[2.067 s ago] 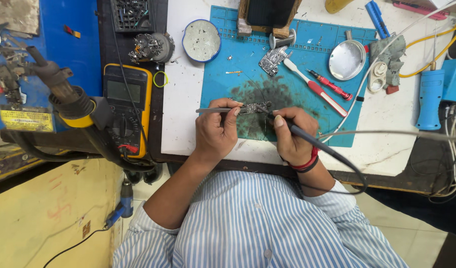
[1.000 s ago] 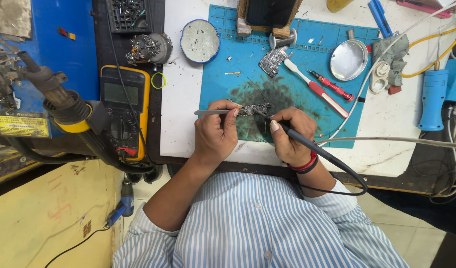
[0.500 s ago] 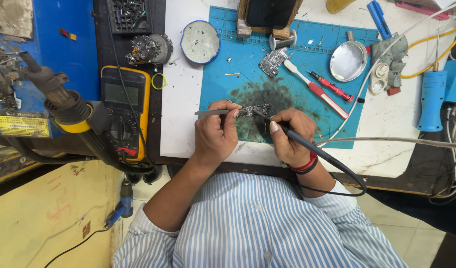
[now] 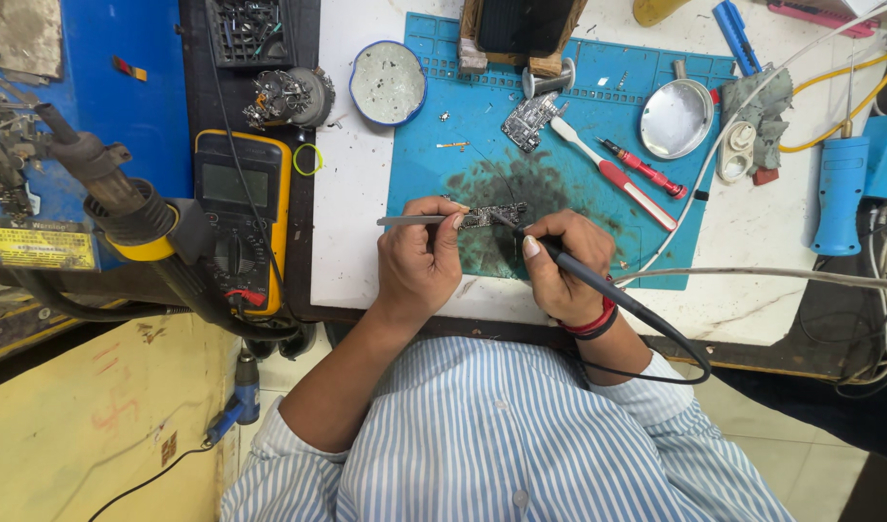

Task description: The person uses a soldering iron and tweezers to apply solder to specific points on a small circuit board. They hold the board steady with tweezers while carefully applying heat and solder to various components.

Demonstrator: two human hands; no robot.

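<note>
Head view: our left hand (image 4: 419,256) grips tweezers (image 4: 414,220) on the small circuit board (image 4: 489,215), mat (image 4: 559,126) centre; our right hand (image 4: 559,266) grasps the soldering iron (image 4: 598,285), tip touching the board. Soldering looks underway, unfinished; toothbrush (image 4: 613,174) lies at two o'clock.

Hands (image 4: 419,256) hold tweezers (image 4: 414,220) and soldering iron (image 4: 579,273) at circuit board (image 4: 492,214).

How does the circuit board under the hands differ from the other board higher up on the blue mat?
The circuit board under the hands is long, narrow and dark, pinned by tweezers; the upper board is squarer, silvery-grey and lies untouched. The first sits on the mat's sooty patch, the second on clean blue mat. Both lie flat.
</note>
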